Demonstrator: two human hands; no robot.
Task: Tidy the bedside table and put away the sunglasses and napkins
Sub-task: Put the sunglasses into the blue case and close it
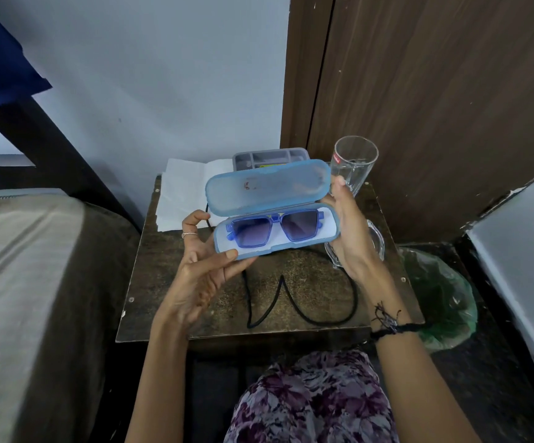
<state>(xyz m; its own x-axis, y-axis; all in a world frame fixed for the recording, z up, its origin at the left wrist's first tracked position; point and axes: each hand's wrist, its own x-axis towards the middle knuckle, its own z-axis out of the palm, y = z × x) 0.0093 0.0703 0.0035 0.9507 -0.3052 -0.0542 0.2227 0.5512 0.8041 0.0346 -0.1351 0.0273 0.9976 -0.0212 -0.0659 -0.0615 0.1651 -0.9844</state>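
Observation:
Blue-framed sunglasses (273, 229) lie folded inside an open light-blue case (267, 187), held above the dark wooden bedside table (163, 282). My left hand (201, 270) supports the case's lower left corner, thumb on its front rim. My right hand (348, 231) grips the case's right end. The lid stands raised. White napkins (184, 193) lie spread at the table's back left corner, partly behind the case.
A tall clear glass (353, 164) stands at the back right. A second glass piece (376, 241) sits behind my right hand. A grey tray (270, 156) is at the back. A black cable (291, 302) loops across the tabletop. A green bag (444, 292) hangs right; a bed (29, 266) is left.

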